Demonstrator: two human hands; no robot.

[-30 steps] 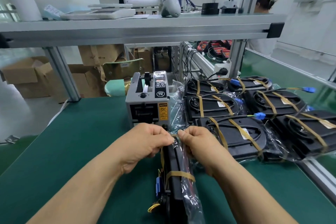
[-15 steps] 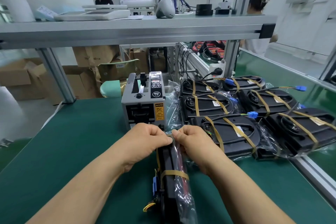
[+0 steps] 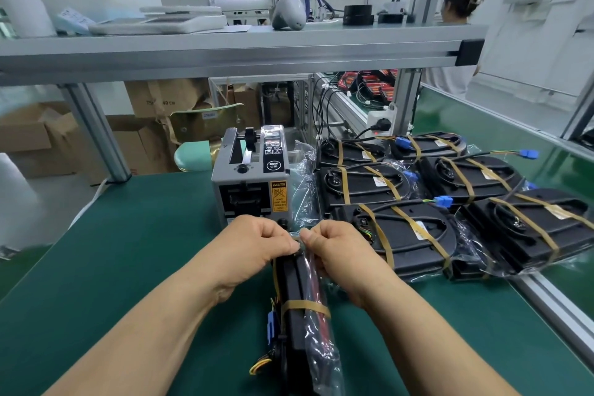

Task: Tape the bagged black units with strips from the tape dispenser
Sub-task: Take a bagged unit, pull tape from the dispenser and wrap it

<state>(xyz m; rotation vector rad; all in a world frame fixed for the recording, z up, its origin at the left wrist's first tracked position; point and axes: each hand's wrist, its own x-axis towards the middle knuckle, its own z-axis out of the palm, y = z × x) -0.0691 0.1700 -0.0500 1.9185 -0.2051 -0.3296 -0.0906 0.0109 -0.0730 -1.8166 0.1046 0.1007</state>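
A bagged black unit (image 3: 300, 325) stands on edge on the green mat, bound with amber tape bands, with a blue connector and coloured wires low on its left. My left hand (image 3: 257, 246) and my right hand (image 3: 337, 247) pinch the clear bag at the unit's far top end, thumbs nearly touching. Just beyond my hands stands the grey tape dispenser (image 3: 252, 175); whether a strip sits in its outlet is hidden by my hands.
Several bagged, taped black units (image 3: 405, 235) with blue plugs lie in rows to the right, up to the aluminium rail (image 3: 559, 309). An aluminium shelf (image 3: 225, 48) spans overhead. Cardboard boxes (image 3: 41, 138) sit behind the bench, and two people work in the background.
Both hands hold the same pinch on the bag's top end. Only the head camera has shifted slightly.
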